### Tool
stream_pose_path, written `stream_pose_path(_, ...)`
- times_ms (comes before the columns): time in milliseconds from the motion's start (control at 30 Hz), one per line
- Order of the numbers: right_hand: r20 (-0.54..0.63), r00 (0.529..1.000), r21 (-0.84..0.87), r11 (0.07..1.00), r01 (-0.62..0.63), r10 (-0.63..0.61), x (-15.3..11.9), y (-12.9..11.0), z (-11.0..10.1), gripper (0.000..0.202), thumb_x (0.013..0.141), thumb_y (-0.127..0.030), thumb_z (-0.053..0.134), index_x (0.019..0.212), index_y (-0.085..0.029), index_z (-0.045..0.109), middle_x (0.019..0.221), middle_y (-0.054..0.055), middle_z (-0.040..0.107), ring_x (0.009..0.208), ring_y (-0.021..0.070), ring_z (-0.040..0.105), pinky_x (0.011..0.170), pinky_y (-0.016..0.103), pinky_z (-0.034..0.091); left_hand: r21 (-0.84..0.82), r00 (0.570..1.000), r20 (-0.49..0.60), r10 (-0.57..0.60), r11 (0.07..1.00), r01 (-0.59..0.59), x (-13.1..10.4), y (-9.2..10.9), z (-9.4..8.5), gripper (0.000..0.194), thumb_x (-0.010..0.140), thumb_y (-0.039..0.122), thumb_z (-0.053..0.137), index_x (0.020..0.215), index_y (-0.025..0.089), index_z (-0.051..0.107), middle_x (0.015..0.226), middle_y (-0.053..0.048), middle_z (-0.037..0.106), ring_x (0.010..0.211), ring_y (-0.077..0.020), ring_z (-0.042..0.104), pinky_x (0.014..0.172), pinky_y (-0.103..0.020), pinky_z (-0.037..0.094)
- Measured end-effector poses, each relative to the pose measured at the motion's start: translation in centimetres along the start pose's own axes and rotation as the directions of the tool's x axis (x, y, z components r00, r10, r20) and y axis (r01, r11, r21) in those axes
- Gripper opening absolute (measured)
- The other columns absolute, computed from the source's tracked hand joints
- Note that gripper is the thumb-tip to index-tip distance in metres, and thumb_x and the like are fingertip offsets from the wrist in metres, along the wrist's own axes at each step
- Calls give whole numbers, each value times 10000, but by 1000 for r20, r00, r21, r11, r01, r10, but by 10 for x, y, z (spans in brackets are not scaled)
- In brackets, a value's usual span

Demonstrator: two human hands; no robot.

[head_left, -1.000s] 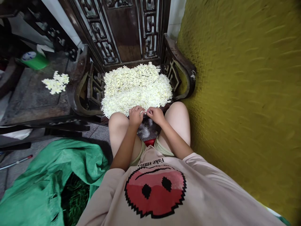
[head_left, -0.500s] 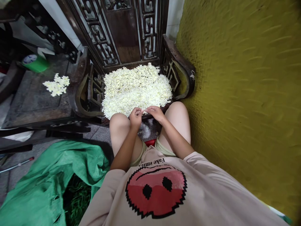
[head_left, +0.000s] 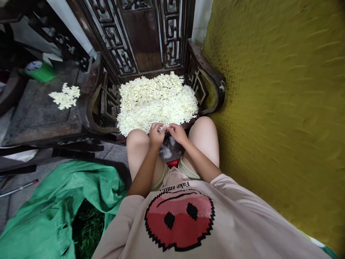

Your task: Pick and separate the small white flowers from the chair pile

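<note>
White flowers (head_left: 159,102) lie in a thick spread on the seat of a carved dark wooden chair (head_left: 142,43). At the front edge of that spread, between my knees, my left hand (head_left: 156,135) and my right hand (head_left: 177,133) meet at the fingertips. Both hands are closed in a pinch. Something small and whitish shows between the fingertips, too small to make out. A small cluster of similar flowers (head_left: 65,96) rests on the wooden side table at the left.
The side table (head_left: 29,111) holds a green tape roll (head_left: 40,70). A green sack (head_left: 88,180) with dark green strands inside lies at lower left. A yellow textured surface (head_left: 275,108) rises along the right. The chair's armrests flank the flowers.
The fingers of both hands have shifted slightly while staying together at the tips. Otherwise the scene looks the same, with a very small shift of the view.
</note>
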State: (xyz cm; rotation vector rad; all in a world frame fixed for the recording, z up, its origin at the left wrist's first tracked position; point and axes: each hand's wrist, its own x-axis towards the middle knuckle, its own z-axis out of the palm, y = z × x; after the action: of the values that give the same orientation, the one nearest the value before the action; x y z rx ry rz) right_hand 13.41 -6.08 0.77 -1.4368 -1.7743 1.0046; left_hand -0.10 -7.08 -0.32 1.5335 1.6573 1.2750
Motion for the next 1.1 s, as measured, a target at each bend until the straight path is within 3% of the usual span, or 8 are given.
stream_pose_path(133, 37, 999, 12, 1000, 23, -23, -1, -2, 0, 313, 855, -415, 464, 643, -189, 506, 517, -48, 381, 521, 109, 373, 535, 230, 261, 114, 993, -28, 115, 987, -111, -2, 2, -4, 81, 799, 260, 568, 767, 194, 602, 808, -40, 581, 800, -173, 567, 761, -299, 463)
stream_pose_path(367, 17, 996, -57, 995, 85, -84, -5, -11, 5, 307, 862, -376, 444, 614, -196, 463, 524, -42, 384, 525, 112, 378, 550, 235, 263, 148, 987, -92, 131, 982, -117, -5, 3, -5, 127, 824, 250, 538, 720, 197, 589, 787, -39, 582, 827, -181, 566, 785, -311, 458)
stream_pose_path(467, 15, 997, -125, 989, 74, -73, -4, -9, 4, 269, 854, -354, 443, 644, -195, 498, 535, -33, 419, 529, 118, 393, 550, 238, 249, 84, 992, -47, 119, 990, -115, -2, 4, -6, 84, 792, 243, 581, 819, 186, 635, 843, -44, 617, 812, -173, 579, 782, -304, 462)
stream_pose_path(567, 33, 996, -225, 971, 86, -81, -2, -6, 1, 233, 830, -314, 460, 640, -193, 520, 542, -20, 458, 535, 124, 397, 552, 244, 228, 54, 993, 60, 101, 993, -104, 1, 3, -6, 160, 774, 207, 588, 915, 182, 658, 873, -43, 641, 782, -163, 587, 770, -299, 464)
stream_pose_path(767, 61, 995, -289, 953, 88, -73, -3, -5, -7, 246, 834, -311, 470, 644, -185, 563, 566, 2, 520, 560, 130, 414, 571, 248, 230, 88, 973, 154, 172, 979, -186, 2, 0, -8, 89, 784, 243, 593, 794, 190, 663, 846, -52, 652, 856, -192, 590, 813, -322, 444)
stream_pose_path(867, 76, 997, -217, 975, 47, -31, -3, -3, -6, 244, 832, -305, 476, 641, -182, 564, 575, -4, 514, 570, 129, 416, 570, 249, 240, 146, 970, 159, 183, 968, -206, -1, 2, -7, 99, 804, 224, 559, 766, 200, 648, 842, -55, 652, 861, -202, 580, 832, -340, 419)
stream_pose_path(967, 118, 993, -48, 998, 37, -31, -1, 1, -1, 264, 836, -302, 459, 619, -178, 542, 563, -19, 470, 575, 123, 411, 570, 245, 262, 190, 983, 91, 158, 966, -173, -4, 4, -6, 116, 806, 184, 530, 762, 201, 636, 852, -61, 642, 868, -210, 564, 837, -350, 394)
stream_pose_path(1100, 151, 985, 215, 975, 53, -87, 1, 2, 5, 348, 837, -423, 468, 610, -171, 546, 570, -24, 461, 594, 119, 431, 594, 246, 306, 16, 996, 21, 86, 996, -86, -2, 4, -4, 80, 777, 166, 554, 740, 193, 619, 824, -44, 616, 820, -185, 552, 799, -320, 399)
